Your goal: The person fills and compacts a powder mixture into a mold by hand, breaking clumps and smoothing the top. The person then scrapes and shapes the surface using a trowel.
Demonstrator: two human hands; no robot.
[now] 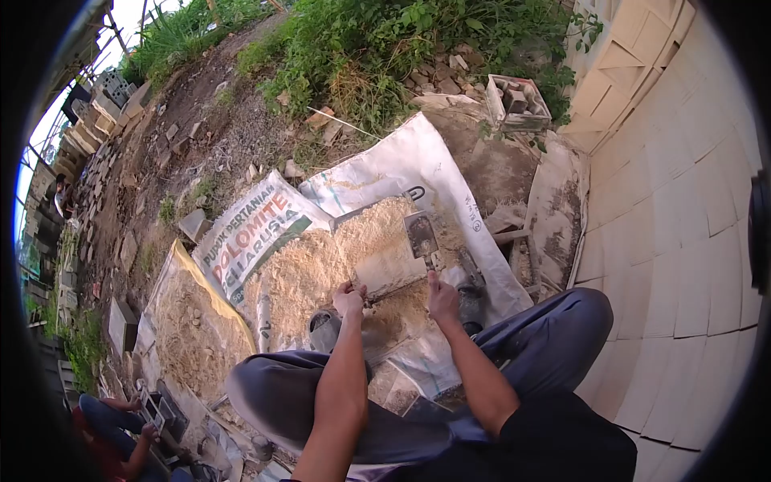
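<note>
A flat, powder-covered slab or board [387, 269] lies in front of me on pale powder. At its near left corner is my left hand [349, 300], fingers closed on the edge. My right hand [442, 299] is wrapped round the handle of a small rectangular metal tool [421, 234], whose blade rests over the slab's right side. Pale crumbly powder [297, 269] is heaped on the printed white sack [255, 233] to the left and around the slab.
A second sack [189, 321] with coarser powder lies at the left. Another person [120, 430] sits at the lower left, hands on a frame. A crate of rubble [518, 103] stands at the upper right, beside the pale wall [675, 241].
</note>
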